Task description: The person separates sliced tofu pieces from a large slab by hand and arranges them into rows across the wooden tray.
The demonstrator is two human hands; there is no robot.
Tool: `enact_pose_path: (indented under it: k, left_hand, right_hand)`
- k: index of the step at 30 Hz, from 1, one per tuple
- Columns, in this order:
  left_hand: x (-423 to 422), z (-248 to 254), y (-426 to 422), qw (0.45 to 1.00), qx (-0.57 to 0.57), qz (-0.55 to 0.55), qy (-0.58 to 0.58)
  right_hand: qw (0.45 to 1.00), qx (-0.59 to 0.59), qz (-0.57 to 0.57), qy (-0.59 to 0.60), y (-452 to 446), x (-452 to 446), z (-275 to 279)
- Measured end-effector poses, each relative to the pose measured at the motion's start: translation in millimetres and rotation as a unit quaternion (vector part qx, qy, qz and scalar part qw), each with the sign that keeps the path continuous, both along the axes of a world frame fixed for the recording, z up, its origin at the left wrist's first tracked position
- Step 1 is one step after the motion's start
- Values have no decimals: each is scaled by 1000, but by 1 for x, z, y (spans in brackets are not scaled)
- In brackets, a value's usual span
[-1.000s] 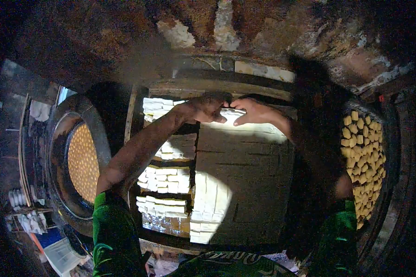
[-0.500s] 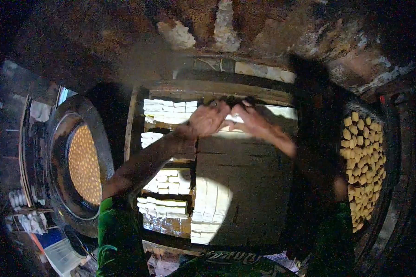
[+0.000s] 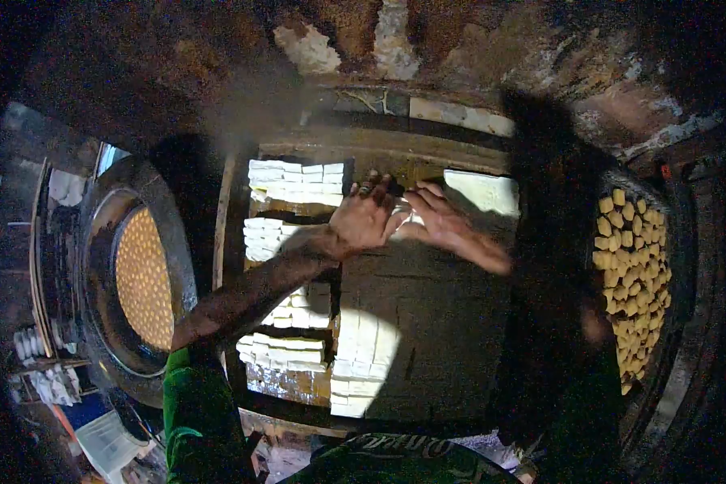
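A large sheet of white tofu (image 3: 367, 347), scored into pieces, lies on the wooden board in front of me, mostly in shadow. At its far edge my left hand (image 3: 365, 218) and my right hand (image 3: 448, 230) come close together, with small white tofu pieces (image 3: 411, 216) between them. The left fingers stretch forward and the right ones curve inward. How many pieces they grip is hidden. Left of the sheet, cut tofu strips (image 3: 297, 182) lie in several groups. A smooth white slab (image 3: 482, 192) lies beyond my right hand.
On the left stands a wide pan (image 3: 181, 266) full of golden pieces in bubbling liquid (image 3: 145, 278). Golden tofu cubes (image 3: 631, 278) fill a container on the right. A stained wall (image 3: 460, 56) rises behind the board. A translucent plastic box (image 3: 109, 444) sits at lower left.
Both hands have drawn slightly toward me, still around the white pieces. More of the board and the slab beyond them now shows. The whole view has shifted a little.
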State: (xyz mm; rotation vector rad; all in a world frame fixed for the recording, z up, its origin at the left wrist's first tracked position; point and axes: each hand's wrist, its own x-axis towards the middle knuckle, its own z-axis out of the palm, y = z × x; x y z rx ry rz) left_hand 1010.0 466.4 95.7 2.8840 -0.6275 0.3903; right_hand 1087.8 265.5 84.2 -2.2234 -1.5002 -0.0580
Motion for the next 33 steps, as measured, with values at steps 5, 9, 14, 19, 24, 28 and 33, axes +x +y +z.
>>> enact_pose_path:
  k: [5, 9, 14, 19, 24, 28, 33]
  left_hand:
    - [-12, 30, -2, 997, -74, 8, 16]
    - [8, 30, 1, 946, -84, 59, 308]
    - [-21, 8, -5, 999, -19, -33, -30]
    - [12, 63, -2, 924, -16, 80, 374]
    - [20, 72, 3, 933, -77, 70, 343]
    - [-4, 9, -6, 986, -100, -5, 132]
    - [-5, 16, -4, 961, -93, 51, 257]
  right_hand:
    - [964, -117, -24, 239, 8, -2, 47]
    - [916, -69, -52, 392, 9, 12, 25]
    - [998, -48, -39, -17, -3, -25, 11]
    - [916, -8, -68, 396, 17, 5, 27]
    - [937, 7, -23, 347, 11, 7, 58]
    - [975, -41, -13, 218, 6, -8, 53]
    - [989, 57, -32, 135, 8, -5, 21]
